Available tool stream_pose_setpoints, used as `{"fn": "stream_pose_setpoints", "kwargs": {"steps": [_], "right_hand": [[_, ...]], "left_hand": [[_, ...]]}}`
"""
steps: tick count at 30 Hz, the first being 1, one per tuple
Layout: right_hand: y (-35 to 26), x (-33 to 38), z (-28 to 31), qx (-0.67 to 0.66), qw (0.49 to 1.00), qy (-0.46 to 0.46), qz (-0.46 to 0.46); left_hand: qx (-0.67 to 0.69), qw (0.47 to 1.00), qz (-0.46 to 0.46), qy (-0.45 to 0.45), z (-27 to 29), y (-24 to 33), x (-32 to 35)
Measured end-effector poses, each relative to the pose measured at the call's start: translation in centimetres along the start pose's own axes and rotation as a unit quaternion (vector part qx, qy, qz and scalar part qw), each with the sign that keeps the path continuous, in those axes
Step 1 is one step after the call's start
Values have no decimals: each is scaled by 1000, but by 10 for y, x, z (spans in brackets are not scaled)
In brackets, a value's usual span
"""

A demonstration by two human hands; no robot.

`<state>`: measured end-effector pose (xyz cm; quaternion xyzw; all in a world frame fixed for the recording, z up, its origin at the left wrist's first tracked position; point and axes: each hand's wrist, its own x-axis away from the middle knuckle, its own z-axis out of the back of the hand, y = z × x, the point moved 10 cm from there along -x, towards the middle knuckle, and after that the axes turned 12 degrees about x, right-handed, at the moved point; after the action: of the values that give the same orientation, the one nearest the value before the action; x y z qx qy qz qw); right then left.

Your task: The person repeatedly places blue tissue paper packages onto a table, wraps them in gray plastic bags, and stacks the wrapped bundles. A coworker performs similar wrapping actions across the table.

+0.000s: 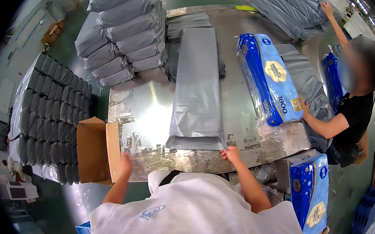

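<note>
A long grey plastic mailing bag (199,82), filled out flat, lies lengthwise on the metal table in front of me. Its near end has a folded flap. My right hand (231,154) pinches the near right corner of this bag. At the table's left front edge, my left hand (125,164) is beside the open cardboard box (91,153), with nothing visible in it; its fingers look stretched out and slightly blurred. Right of the bag lies a blue tissue multipack (272,75) in clear film.
Stacked grey filled bags (128,25) rise at the far left, with another dark stack (52,117) behind the box. A co-worker (356,101) on the right touches the multipack and a grey bag pile (292,10). Another blue pack (311,192) stands at my right.
</note>
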<state>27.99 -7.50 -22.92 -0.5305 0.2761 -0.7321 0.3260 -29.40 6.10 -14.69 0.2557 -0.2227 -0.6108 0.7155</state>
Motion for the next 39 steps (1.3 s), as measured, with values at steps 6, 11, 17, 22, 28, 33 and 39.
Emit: {"fn": "stream_pose_setpoints", "kwargs": {"steps": [6,11,17,22,28,33,39], "right_hand": [[-77,32,44,405,900,135,85],[-202,76,18,604,632,228,429],[-178,36,-14,667,569,38,480],[-175,0,29,443,795,31,412],[-135,-110,61,-64,991,26,118],[-111,-168,43,-40,981,169,87],[-155,-164,21,-452,892,25,-18]], "left_hand": [[-561,676,280,-388,65,-161,20],[-74,978,-151,-120,-45,131,-59],[-257,726,-581,-264,-172,289,26],[-216,750,-507,-365,-161,284,-5],[277,868,40,-409,-210,228,-113],[399,885,91,-223,-275,208,-131],[561,710,268,-332,-271,296,-124]]}}
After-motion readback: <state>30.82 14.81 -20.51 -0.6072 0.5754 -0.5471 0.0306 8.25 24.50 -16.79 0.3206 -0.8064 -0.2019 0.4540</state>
